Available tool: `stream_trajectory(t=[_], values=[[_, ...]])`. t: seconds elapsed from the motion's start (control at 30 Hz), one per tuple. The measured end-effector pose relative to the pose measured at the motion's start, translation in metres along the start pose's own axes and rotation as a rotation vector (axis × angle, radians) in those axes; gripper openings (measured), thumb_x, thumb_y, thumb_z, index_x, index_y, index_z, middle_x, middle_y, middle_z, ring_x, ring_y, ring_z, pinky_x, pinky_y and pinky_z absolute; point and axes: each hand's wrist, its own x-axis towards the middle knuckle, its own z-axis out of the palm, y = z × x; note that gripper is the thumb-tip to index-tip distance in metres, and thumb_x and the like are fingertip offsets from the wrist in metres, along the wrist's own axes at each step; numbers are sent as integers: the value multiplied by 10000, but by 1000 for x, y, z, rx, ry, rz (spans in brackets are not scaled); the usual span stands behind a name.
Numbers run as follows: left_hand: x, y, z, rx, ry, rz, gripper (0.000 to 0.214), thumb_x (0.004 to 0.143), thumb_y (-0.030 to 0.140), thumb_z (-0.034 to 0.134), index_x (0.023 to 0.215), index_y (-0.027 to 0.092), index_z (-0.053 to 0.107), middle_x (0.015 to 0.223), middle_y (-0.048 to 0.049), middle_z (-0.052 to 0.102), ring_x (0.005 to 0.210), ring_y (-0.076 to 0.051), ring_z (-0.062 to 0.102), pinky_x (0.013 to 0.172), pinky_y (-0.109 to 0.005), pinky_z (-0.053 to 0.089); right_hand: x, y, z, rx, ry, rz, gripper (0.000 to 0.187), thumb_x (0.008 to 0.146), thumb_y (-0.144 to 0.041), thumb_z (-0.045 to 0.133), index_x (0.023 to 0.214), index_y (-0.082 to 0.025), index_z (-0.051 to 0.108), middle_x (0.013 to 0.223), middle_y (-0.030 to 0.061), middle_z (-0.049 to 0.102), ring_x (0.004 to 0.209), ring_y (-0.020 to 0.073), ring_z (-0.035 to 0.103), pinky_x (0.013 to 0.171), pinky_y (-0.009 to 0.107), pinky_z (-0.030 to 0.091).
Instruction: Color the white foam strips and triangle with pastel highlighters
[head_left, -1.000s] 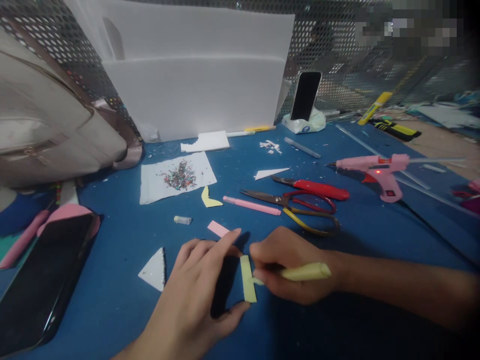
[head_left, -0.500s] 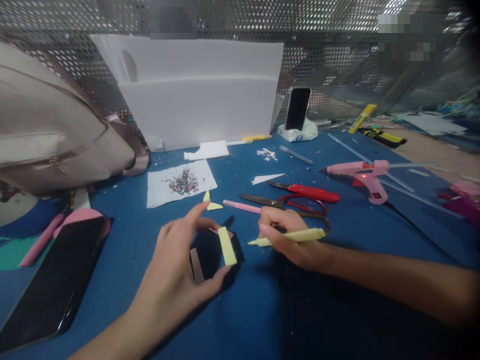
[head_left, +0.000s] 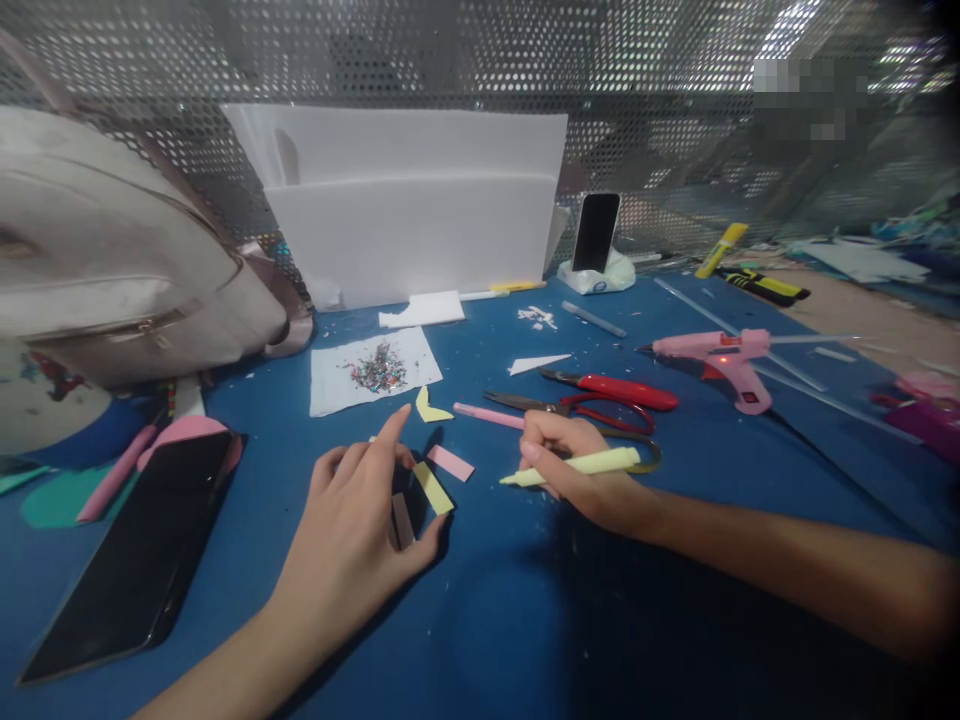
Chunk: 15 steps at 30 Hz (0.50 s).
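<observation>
My left hand (head_left: pixel 356 520) spans a small yellow paper strip (head_left: pixel 433 488), thumb at its near end and a finger at its far end, low over the blue table. Its index finger points up and away. A pink paper strip (head_left: pixel 450 462) lies just right of the yellow one, and a greyish strip (head_left: pixel 403 522) shows partly under the hand. My right hand (head_left: pixel 574 465) grips a pale yellow marker (head_left: pixel 600 463), its tip pointing left toward the strips. Beyond the hands are a bent yellow paper piece (head_left: pixel 433 408) and a pink pen (head_left: pixel 491 415).
Scissors (head_left: pixel 525 402) and red-handled pliers (head_left: pixel 626 390) lie past my right hand. A pink glue gun (head_left: pixel 724 350) with its cable sits at right. Glitter (head_left: pixel 379 368) lies on white paper. A dark phone (head_left: pixel 135 560) and a pale bag (head_left: pixel 135 260) occupy the left.
My left hand has moved slightly left and lowered the yellow strip, which is now more tilted. The pink strip beside it is more fully visible. My right hand still grips the marker, nearly unmoved.
</observation>
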Motion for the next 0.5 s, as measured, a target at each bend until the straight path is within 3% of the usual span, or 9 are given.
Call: stream_trajectory(t=[0.5], values=[[1, 0, 1, 55, -7, 54, 769, 852, 441, 625, 1475, 211, 239, 1098, -64, 603, 1012, -277, 541, 950, -458, 349, 1, 4, 2, 130, 7, 29, 245, 919, -276, 525, 704, -180, 454, 519, -64, 454, 455, 76, 406, 464, 202, 316]])
